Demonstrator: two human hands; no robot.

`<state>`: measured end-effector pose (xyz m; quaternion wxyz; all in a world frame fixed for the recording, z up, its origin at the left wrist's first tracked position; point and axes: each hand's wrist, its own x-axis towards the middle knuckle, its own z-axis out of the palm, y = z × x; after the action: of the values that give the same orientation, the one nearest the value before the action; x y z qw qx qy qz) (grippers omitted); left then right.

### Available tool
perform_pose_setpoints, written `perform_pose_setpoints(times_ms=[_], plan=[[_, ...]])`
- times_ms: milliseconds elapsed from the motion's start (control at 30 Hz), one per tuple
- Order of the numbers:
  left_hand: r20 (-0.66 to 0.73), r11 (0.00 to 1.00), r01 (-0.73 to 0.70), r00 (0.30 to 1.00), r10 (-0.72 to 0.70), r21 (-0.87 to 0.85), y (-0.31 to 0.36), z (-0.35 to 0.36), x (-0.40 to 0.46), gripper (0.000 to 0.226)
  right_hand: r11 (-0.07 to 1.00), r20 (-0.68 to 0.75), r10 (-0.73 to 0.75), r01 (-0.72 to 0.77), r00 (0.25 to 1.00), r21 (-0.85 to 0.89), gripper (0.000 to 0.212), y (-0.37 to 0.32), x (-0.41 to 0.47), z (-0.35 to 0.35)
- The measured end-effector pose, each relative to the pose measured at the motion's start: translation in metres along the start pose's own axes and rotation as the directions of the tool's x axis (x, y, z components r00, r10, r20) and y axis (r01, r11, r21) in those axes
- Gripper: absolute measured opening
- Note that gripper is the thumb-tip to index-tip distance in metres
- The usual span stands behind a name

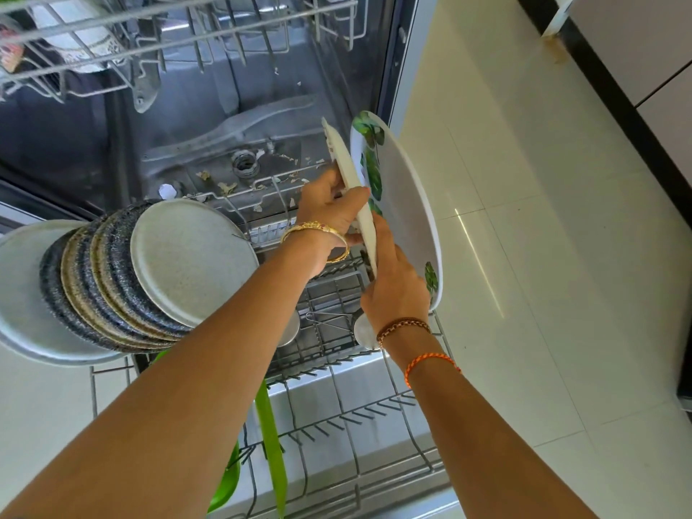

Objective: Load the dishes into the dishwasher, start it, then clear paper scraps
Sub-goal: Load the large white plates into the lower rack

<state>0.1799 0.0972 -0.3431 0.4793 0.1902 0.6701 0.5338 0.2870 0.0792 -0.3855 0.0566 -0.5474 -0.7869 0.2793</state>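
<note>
Loading step under way. Left hand and right hand both gripped thin white plate on edge over lower rack; leaf-print plate stood just right of grip. Next move, likely: lower plate between tines, then release.

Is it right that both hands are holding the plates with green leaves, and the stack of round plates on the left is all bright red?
Not quite. In the head view, both hands do hold the leaf plates, but the stacked plates are grey and dark speckled, not red.
</note>
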Motion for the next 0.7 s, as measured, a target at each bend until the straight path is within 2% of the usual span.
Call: perform_pose_setpoints(times_ms=[133,233,333,400,500,567,633,700], plan=[[-0.031,0.999,0.002,1.0,-0.001,0.038,-0.001,0.022,0.009,0.015,0.993,-0.003,0.083,-0.083,0.997,0.086,0.074,0.01,0.004,-0.011],[-0.05,1.0,-0.007,0.999,0.006,-0.009,-0.002,0.034,0.013,0.029,0.991,-0.055,0.136,-0.136,0.989,0.014,0.057,0.013,-0.004,-0.013],[-0.023,0.999,-0.012,1.0,0.011,-0.032,-0.005,0.036,0.016,0.031,0.994,-0.297,0.018,0.015,0.955,0.109,0.055,0.013,-0.025,-0.001],[-0.005,1.0,-0.011,1.0,0.011,-0.005,-0.006,0.037,0.014,0.035,0.986,-0.405,-0.066,0.123,0.912,0.116,0.068,0.017,-0.035,0.007],[-0.007,0.999,0.016,1.0,-0.016,0.032,-0.005,0.045,0.013,0.046,0.991,-0.443,-0.122,0.132,0.888,-0.007,0.085,0.025,-0.041,0.008],[-0.071,0.996,0.022,0.997,-0.016,0.087,-0.005,0.052,0.012,0.046,0.994,-0.469,-0.113,0.103,0.876,-0.046,0.081,0.032,-0.041,0.007],[-0.145,0.991,-0.031,0.988,0.049,0.127,-0.004,0.06,0.01,0.034,0.992,-0.464,-0.127,0.106,0.877,-0.071,0.076,0.039,-0.04,0.003],[-0.212,0.983,-0.053,0.973,0.09,0.173,-0.003,0.064,0.01,0.034,0.99,-0.433,-0.143,0.135,0.89,-0.05,0.071,0.042,-0.04,-0.002]])
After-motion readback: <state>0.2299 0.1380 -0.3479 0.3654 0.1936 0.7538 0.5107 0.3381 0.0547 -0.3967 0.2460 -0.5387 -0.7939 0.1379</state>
